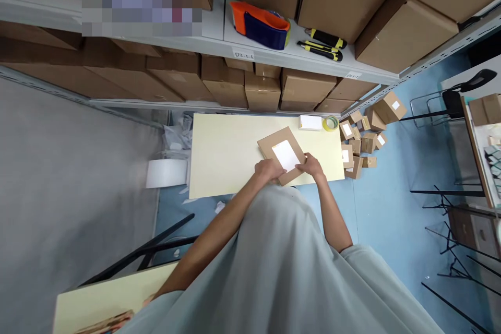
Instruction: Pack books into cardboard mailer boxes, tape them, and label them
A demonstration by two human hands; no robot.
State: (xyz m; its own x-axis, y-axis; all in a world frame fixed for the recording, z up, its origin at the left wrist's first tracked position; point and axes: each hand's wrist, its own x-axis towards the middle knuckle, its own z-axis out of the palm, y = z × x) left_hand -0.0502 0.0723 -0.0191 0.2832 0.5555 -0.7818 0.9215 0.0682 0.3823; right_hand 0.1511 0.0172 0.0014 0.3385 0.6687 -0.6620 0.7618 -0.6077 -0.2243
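A flat cardboard box (270,142) with a white label (285,155) on its top face is held tilted over the near part of the pale yellow table (223,151). My left hand (269,169) grips its near left edge, fingers closed, with the thumb by the label's lower corner. On the right edge my right hand (311,166) is closed too, its thumb on the label's lower right side. The fingers under the box are hidden. Beyond it, at the table's back right, lie a white small box (310,122) and a roll of tape (330,123).
Above the table, a shelf (219,23) bears cardboard boxes, an orange and blue tape dispenser (262,26) and several yellow-black cutters (323,44). Labelled parcels (368,141) lie piled on the floor at right. A white roll (166,173) stands left of the table.
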